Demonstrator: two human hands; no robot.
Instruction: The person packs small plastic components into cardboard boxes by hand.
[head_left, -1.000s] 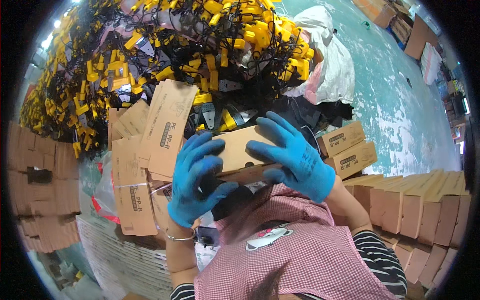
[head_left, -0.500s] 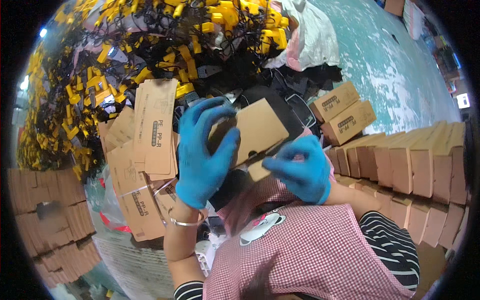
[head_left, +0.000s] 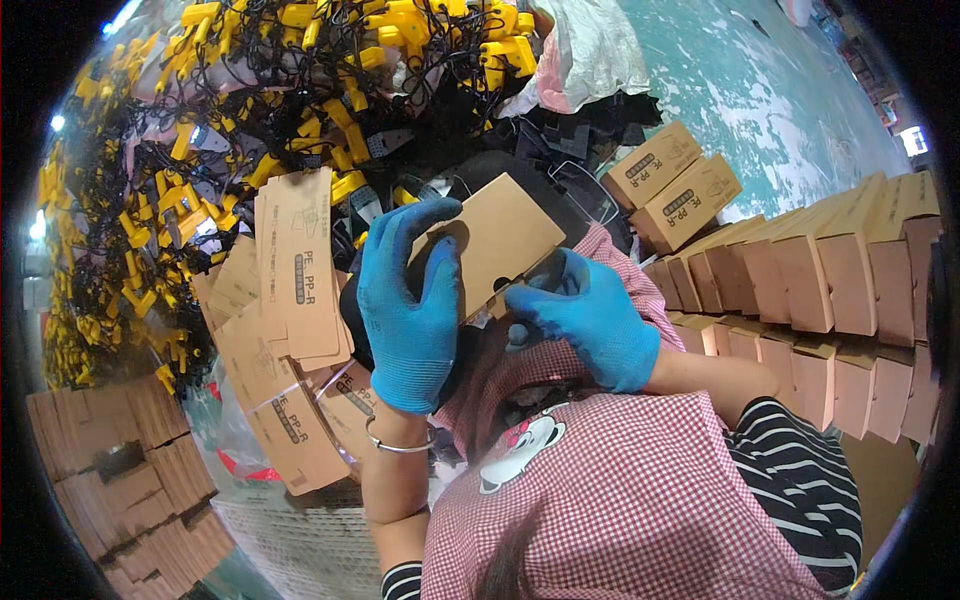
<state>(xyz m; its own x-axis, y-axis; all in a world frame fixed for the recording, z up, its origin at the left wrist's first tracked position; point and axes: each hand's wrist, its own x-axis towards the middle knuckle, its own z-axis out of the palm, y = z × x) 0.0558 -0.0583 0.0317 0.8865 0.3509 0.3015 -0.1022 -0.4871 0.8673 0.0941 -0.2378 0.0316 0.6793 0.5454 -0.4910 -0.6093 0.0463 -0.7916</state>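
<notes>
A small brown cardboard box (head_left: 508,232) lies tilted in front of me, a dark round notch at its near edge. My left hand (head_left: 408,305), in a blue glove, is curved round the box's left end with the thumb and fingers closed on it. My right hand (head_left: 592,318), gloved in the same blue, presses bent fingers against the near edge beside the notch. Those fingers partly hide this edge, and the box's inside does not show. Beneath the box is a dark surface over my lap, where a checked apron (head_left: 610,480) spreads.
Flat printed cartons (head_left: 300,270) lie in a stack at left. Yellow tools with black cords (head_left: 200,200) are heaped behind. Two closed boxes (head_left: 685,205) sit at the far right, above long rows of boxes (head_left: 800,275). Bundled cardboard (head_left: 120,470) stands at lower left.
The flap that stuck out from the box's near edge no longer shows. My right hand has moved slightly left, in against that edge. My left hand keeps its hold.
</notes>
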